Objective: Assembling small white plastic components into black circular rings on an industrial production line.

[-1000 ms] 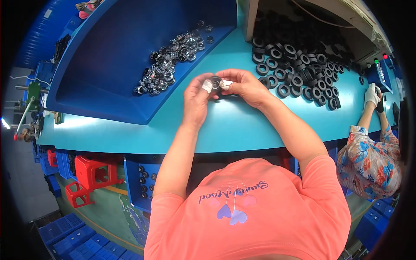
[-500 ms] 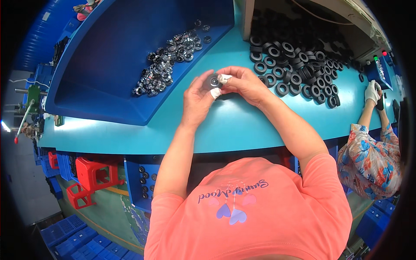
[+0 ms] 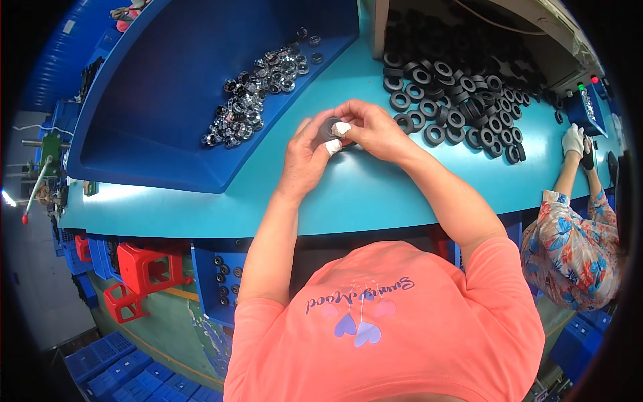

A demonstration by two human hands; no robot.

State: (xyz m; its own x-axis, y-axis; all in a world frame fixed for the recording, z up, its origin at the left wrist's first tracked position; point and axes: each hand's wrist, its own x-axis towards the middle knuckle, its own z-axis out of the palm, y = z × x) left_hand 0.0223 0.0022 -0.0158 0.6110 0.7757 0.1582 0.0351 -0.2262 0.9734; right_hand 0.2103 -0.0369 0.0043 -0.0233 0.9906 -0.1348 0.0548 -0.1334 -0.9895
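Observation:
A small black toy wheel (image 3: pixel 326 128) is held between my two hands over the teal table, its rubber ring partly covered by my fingers. My left hand (image 3: pixel 305 155) closes round its left and near side, thumb pressed to the edge. From the right, my right hand (image 3: pixel 376 132) grips it, with the thumb over its upper face. Both thumbs have white wrapping on their tips. Beyond and left of my hands, shiny clear and silver hubs (image 3: pixel 244 107) lie heaped in a blue tray (image 3: pixel 154 87). Right of them is a pile of black rubber tyres (image 3: pixel 455 119).
A co-worker's gloved hand (image 3: pixel 573 141) is at the table's right end. Below the table edge (image 3: pixel 167 228) stand a blue bin (image 3: pixel 207 295) with black wheels and a red stool (image 3: pixel 140 268). A green hand-lever press (image 3: pixel 50 157) stands at far left.
My right thumb has moved over the wheel's middle, covering the hub that showed before. The wheel has tilted slightly; both hands stay in nearly the same place.

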